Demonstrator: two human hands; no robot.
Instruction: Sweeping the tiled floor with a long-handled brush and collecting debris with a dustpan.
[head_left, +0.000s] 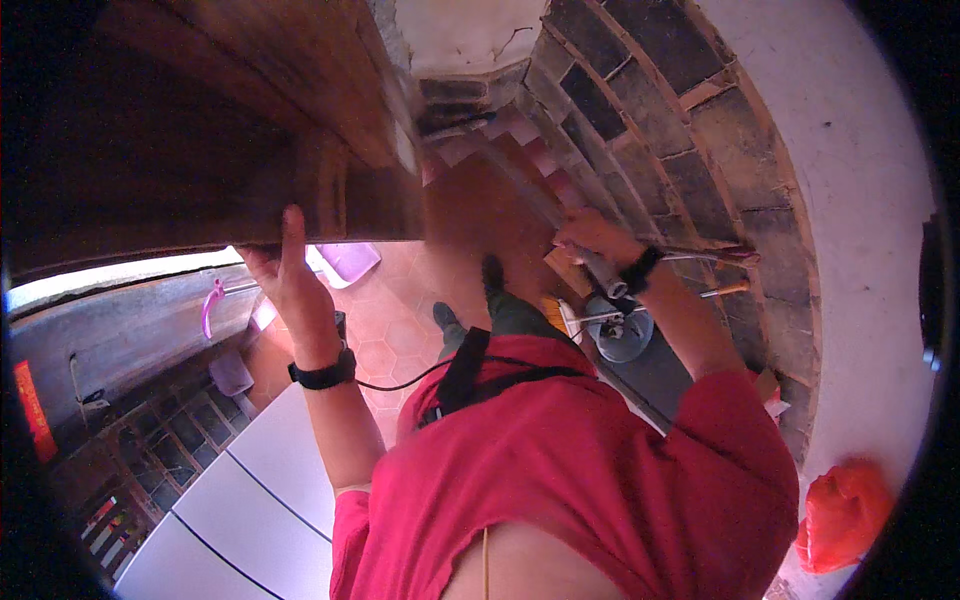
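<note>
My left hand (298, 300) grips the lower edge of a dark wooden door or panel (187, 165). The thumb lies against its face, and the other fingers are partly hidden behind the edge. On the right, my right hand (604, 238) is closed around a long grey pole (525, 174). One end of the pole sticks out below the fist, beside the black wristband; the rest slants away towards the far corner, where its far end is blurred.
A broom (564, 316) and a bucket (637, 337) stand by the tiled wall (720, 150) at right. A pink dustpan (351, 262) is beyond my left hand. White panels (255, 487) are at lower left, a red plastic bag (844, 517) at lower right.
</note>
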